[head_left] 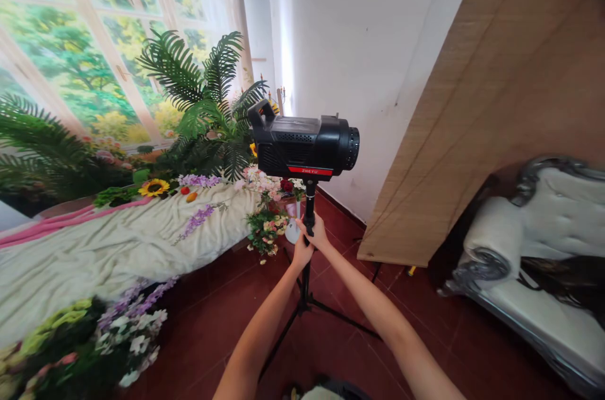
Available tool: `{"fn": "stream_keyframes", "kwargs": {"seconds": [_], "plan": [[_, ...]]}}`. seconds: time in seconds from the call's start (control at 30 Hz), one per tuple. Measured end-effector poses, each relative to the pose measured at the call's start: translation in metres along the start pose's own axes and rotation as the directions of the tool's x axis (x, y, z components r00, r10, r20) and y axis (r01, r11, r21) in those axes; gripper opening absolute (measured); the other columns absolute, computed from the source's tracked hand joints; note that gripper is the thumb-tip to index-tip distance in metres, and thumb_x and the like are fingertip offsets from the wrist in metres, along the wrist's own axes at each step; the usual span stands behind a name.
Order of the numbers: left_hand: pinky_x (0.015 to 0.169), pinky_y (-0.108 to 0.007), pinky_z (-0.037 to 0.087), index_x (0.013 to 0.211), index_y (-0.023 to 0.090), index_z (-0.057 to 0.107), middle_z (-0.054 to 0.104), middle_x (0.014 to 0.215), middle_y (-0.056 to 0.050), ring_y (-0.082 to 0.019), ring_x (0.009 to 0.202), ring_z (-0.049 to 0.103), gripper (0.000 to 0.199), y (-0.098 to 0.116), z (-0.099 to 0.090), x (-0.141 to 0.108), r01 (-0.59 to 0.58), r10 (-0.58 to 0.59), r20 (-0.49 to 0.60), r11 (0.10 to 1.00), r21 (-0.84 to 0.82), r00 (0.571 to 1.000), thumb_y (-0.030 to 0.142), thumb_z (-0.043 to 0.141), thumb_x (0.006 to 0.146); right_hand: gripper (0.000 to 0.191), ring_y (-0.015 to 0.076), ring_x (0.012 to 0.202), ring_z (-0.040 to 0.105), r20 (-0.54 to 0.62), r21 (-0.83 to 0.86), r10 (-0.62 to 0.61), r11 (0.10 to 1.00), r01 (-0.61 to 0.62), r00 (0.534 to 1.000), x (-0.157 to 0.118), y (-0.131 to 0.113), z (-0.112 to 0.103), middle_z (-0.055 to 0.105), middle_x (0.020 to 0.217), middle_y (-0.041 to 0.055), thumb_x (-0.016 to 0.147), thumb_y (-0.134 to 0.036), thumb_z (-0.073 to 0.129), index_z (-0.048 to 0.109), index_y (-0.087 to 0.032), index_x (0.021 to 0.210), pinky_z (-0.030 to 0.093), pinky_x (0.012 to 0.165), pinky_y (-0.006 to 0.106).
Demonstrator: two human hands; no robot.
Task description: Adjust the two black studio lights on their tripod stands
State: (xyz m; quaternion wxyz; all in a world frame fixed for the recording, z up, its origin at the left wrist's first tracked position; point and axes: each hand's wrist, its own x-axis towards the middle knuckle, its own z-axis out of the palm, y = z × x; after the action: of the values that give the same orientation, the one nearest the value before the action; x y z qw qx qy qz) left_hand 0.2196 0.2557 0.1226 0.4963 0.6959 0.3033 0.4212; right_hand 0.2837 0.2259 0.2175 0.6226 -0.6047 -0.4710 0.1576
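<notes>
A black studio light [302, 145] with a red label strip sits on top of a black light stand [305, 280], its round front facing right. Both of my hands are closed around the stand's pole just under the light. My left hand [303, 252] grips slightly lower, and my right hand [317, 233] wraps the pole at a collar, with the thumb side up. Fingers partly cover the collar, so its details are hidden. Below, the stand's legs spread out over the dark red tiled floor [340, 337].
To the left, a cream cloth-draped bed [227, 217] carries a sunflower [154, 187] and purple flowers. Palm fronds [189, 85] rise behind the light. A bamboo blind [425, 135] hangs at right, beside a white tufted armchair [548, 217]. White flowers [137, 343] stand lower left.
</notes>
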Motion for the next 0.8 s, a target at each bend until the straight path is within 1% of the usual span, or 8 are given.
{"fn": "stream_keyframes", "kwargs": {"seconds": [0.13, 0.23, 0.37, 0.47, 0.53, 0.63, 0.73, 0.8], "plan": [[0.090, -0.043, 0.048, 0.115, 0.016, 0.051, 0.064, 0.107, -0.011, -0.023, 0.099, 0.061, 0.040, -0.001, -0.001, -0.001, -0.022, 0.022, 0.016, 1.000, -0.013, 1.000, 0.028, 0.057, 0.077, 0.027, 0.0129, 0.056, 0.051, 0.020, 0.027, -0.029, 0.999, 0.028, 0.999, 0.009, -0.017, -0.003, 0.056, 0.065, -0.0006, 0.068, -0.041, 0.067, 0.048, -0.021, 0.071, 0.043, 0.055, 0.023], [0.081, -0.039, 0.052, 0.113, 0.017, 0.051, 0.065, 0.102, -0.010, -0.021, 0.088, 0.063, 0.038, -0.002, -0.001, -0.002, -0.023, 0.024, 0.040, 0.999, -0.031, 0.999, 0.037, 0.055, 0.081, 0.028, 0.0123, 0.053, 0.050, 0.031, 0.039, -0.063, 0.997, 0.062, 0.998, 0.020, -0.034, -0.007, 0.055, 0.060, -0.0017, 0.069, -0.042, 0.067, 0.049, -0.021, 0.071, 0.042, 0.052, 0.023], [0.072, -0.034, 0.053, 0.103, 0.018, 0.054, 0.065, 0.088, -0.006, -0.018, 0.077, 0.064, 0.037, -0.001, 0.000, -0.005, 0.028, -0.027, 0.058, 0.999, -0.023, 0.998, 0.048, 0.053, 0.081, 0.030, 0.0116, 0.050, 0.051, 0.032, 0.021, -0.133, 0.991, 0.133, 0.991, 0.044, -0.065, -0.016, 0.055, 0.056, -0.0024, 0.071, -0.045, 0.066, 0.050, -0.019, 0.070, 0.043, 0.053, 0.023], [0.069, -0.032, 0.053, 0.100, 0.019, 0.053, 0.064, 0.083, -0.004, -0.017, 0.071, 0.064, 0.039, -0.001, 0.000, -0.007, 0.070, -0.068, 0.060, 0.997, -0.039, 0.996, 0.053, 0.052, 0.081, 0.033, 0.0108, 0.047, 0.051, 0.062, 0.035, -0.175, 0.984, 0.174, 0.983, 0.064, -0.092, -0.023, 0.054, 0.053, -0.0029, 0.072, -0.048, 0.065, 0.051, -0.019, 0.069, 0.042, 0.051, 0.023], [0.066, -0.031, 0.053, 0.098, 0.019, 0.054, 0.064, 0.081, -0.004, -0.016, 0.068, 0.063, 0.040, -0.001, 0.000, -0.008, 0.087, -0.085, 0.049, 0.995, -0.039, 0.995, 0.055, 0.052, 0.080, 0.033, 0.0107, 0.047, 0.051, 0.078, 0.049, -0.193, 0.981, 0.189, 0.978, 0.074, -0.104, -0.026, 0.055, 0.053, -0.0028, 0.071, -0.048, 0.067, 0.052, -0.019, 0.070, 0.043, 0.050, 0.023], [0.066, -0.031, 0.052, 0.093, 0.019, 0.055, 0.064, 0.080, -0.004, -0.016, 0.067, 0.063, 0.039, 0.001, 0.000, -0.006, 0.075, -0.074, 0.020, 0.997, -0.033, 0.997, 0.055, 0.054, 0.078, 0.034, 0.0109, 0.047, 0.052, 0.074, 0.055, -0.200, 0.979, 0.197, 0.977, 0.078, -0.110, -0.027, 0.055, 0.054, -0.0028, 0.069, -0.049, 0.068, 0.052, -0.019, 0.071, 0.043, 0.051, 0.023], [0.063, -0.030, 0.051, 0.086, 0.018, 0.058, 0.062, 0.073, -0.003, -0.015, 0.063, 0.061, 0.039, 0.005, 0.003, 0.001, 0.077, -0.078, -0.012, 0.996, -0.041, 0.997, 0.055, 0.060, 0.073, 0.034, 0.0108, 0.046, 0.051, 0.064, 0.035, -0.182, 0.983, 0.180, 0.981, 0.070, -0.101, -0.023, 0.055, 0.053, -0.0029, 0.071, -0.049, 0.066, 0.051, -0.019, 0.071, 0.043, 0.050, 0.023], [0.059, -0.028, 0.049, 0.079, 0.017, 0.058, 0.061, 0.067, -0.002, -0.015, 0.058, 0.058, 0.039, 0.009, 0.007, 0.008, 0.090, -0.093, -0.060, 0.995, -0.053, 0.994, 0.054, 0.063, 0.069, 0.034, 0.0110, 0.047, 0.051, 0.048, 0.015, -0.166, 0.986, 0.166, 0.985, 0.062, -0.093, -0.021, 0.055, 0.054, -0.0023, 0.072, -0.050, 0.065, 0.051, -0.018, 0.071, 0.042, 0.051, 0.023]]}}
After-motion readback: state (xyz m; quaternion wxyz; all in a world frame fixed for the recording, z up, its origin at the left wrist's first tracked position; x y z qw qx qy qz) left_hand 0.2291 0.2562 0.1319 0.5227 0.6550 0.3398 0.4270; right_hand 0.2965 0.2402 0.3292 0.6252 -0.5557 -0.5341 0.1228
